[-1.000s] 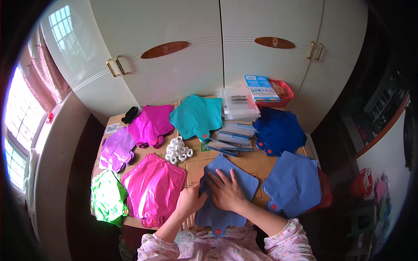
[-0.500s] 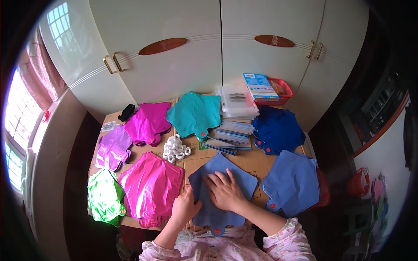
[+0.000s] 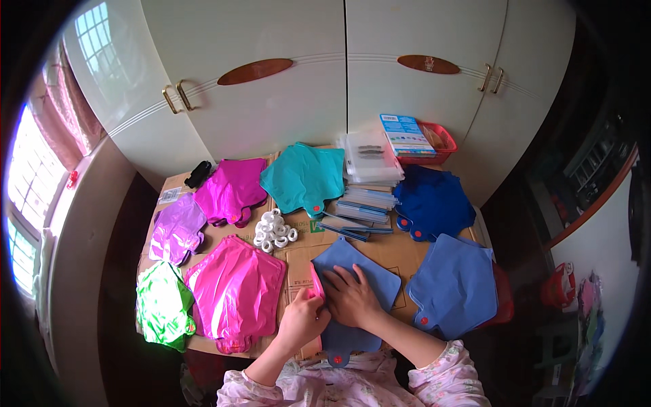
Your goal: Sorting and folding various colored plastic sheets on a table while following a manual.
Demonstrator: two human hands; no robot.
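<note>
A blue six-sided sheet with a red-dotted tab lies flat at the near middle of the table. My left hand pinches its left edge and folds it over, so a strip of the pink underside shows. My right hand presses flat on the sheet's middle, fingers spread. To the right lies a stack of like blue sheets. Left of my hands is a shiny pink stack of similar shape.
Beyond my hands are white rings, blue-edged strips and clear plastic bags. Teal, magenta, purple, green and dark blue stacks line the cardboard. A red basket stands far right.
My left hand has moved right and curled onto the sheet's left edge, lifting it over so pink shows. My right hand stays nearly in place.
</note>
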